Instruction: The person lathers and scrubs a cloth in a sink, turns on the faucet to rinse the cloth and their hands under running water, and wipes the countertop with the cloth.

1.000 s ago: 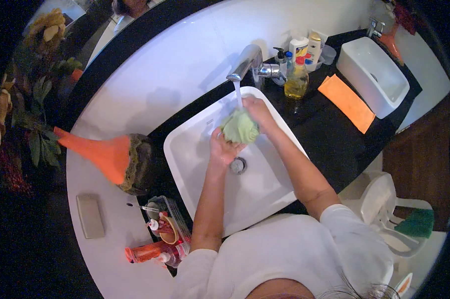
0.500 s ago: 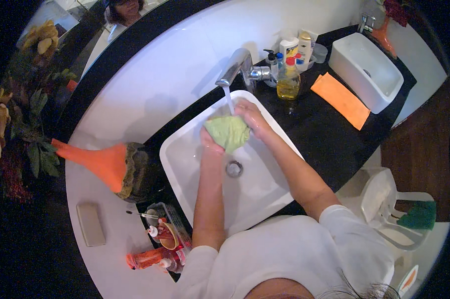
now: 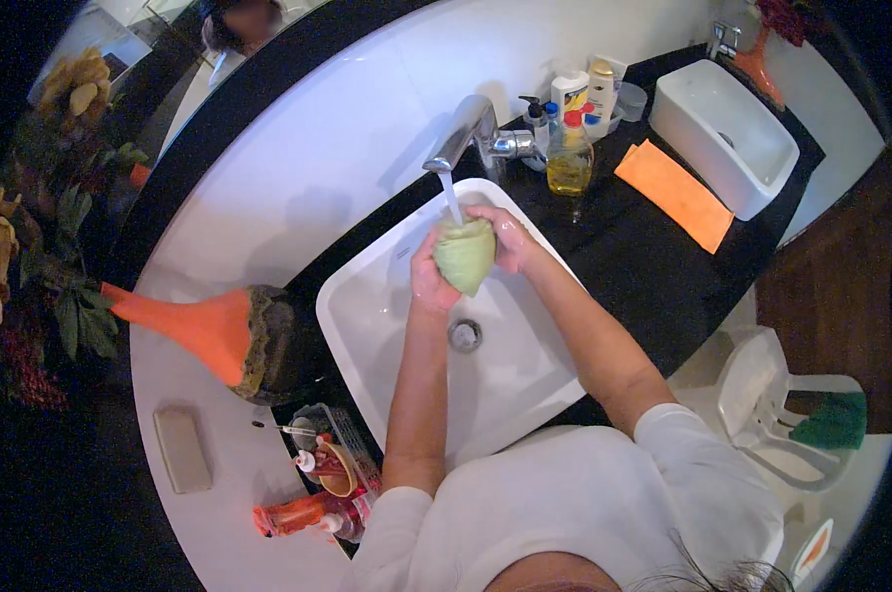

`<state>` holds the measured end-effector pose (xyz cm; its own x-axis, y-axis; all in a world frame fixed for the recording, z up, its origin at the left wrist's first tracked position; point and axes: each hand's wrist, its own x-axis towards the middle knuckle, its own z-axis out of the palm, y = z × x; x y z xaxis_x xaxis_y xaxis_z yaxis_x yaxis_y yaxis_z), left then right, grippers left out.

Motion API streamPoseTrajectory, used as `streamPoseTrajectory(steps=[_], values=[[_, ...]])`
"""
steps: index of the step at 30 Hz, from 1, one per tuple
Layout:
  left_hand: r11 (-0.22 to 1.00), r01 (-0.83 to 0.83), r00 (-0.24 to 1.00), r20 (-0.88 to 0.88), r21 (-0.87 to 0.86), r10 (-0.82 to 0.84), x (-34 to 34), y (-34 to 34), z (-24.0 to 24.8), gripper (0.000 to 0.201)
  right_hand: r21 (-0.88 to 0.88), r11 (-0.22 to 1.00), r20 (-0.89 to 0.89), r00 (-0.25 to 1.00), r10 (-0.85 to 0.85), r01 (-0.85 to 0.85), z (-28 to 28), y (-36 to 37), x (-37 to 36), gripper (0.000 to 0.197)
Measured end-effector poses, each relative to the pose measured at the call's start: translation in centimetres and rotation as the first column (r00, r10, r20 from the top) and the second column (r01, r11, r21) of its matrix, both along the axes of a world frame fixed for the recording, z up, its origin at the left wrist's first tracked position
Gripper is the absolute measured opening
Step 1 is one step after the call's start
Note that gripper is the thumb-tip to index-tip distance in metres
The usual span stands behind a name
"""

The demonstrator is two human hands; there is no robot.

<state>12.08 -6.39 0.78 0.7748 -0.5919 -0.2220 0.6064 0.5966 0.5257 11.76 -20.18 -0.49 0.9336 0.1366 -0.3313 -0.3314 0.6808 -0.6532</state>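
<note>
A pale green cloth (image 3: 466, 259), bunched into a rounded bundle, is held between both hands above the white sink (image 3: 387, 326). My left hand (image 3: 429, 281) cups its left and lower side. My right hand (image 3: 508, 240) grips its upper right edge, and some fingertips are hidden by the folds. Water streams from the chrome faucet (image 3: 471, 128) onto the top of the cloth. Below the hands, the round metal drain (image 3: 465, 335) shows in the basin.
Right of the faucet stand a bottle of yellow liquid (image 3: 569, 163) and several toiletry bottles. An orange cloth (image 3: 675, 195) lies on the black counter near a second basin (image 3: 693, 89). An orange-necked vase (image 3: 199, 326) and a basket of bottles (image 3: 339, 434) are at left.
Both hands have turned and gathered the green cloth into a narrower bundle. My left hand has risen slightly and shifted right; the water keeps running.
</note>
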Motion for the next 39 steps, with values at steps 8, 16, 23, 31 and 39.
streamPoseTrajectory(steps=[8,16,23,31,39], values=[[0.820,0.065,0.994,0.112,-0.569,0.000,3.1,1.6,-9.8,0.038,-0.694,0.496,0.698,0.656,0.285,0.522,3.9,6.4,-2.8,0.023],[0.979,-0.087,0.987,-0.150,-0.185,0.060,-0.4,-3.8,-4.0,0.038,-0.818,0.015,0.575,0.817,-0.040,0.576,3.2,2.5,-1.9,0.018],[0.945,-0.109,0.967,-0.253,-0.307,0.030,3.7,0.3,-6.8,0.038,-0.916,-0.086,0.394,0.919,-0.002,0.393,4.4,6.4,-4.4,0.030],[0.973,-0.197,0.973,-0.144,-0.121,0.179,-0.6,-5.0,-5.4,0.036,-0.823,-0.314,0.489,0.872,0.029,0.472,3.6,1.6,-1.7,0.025],[0.976,-0.059,0.966,-0.259,-0.211,0.002,2.7,0.0,-5.1,0.037,-0.793,-0.127,0.570,0.800,0.189,0.595,4.3,7.2,-4.1,0.019]])
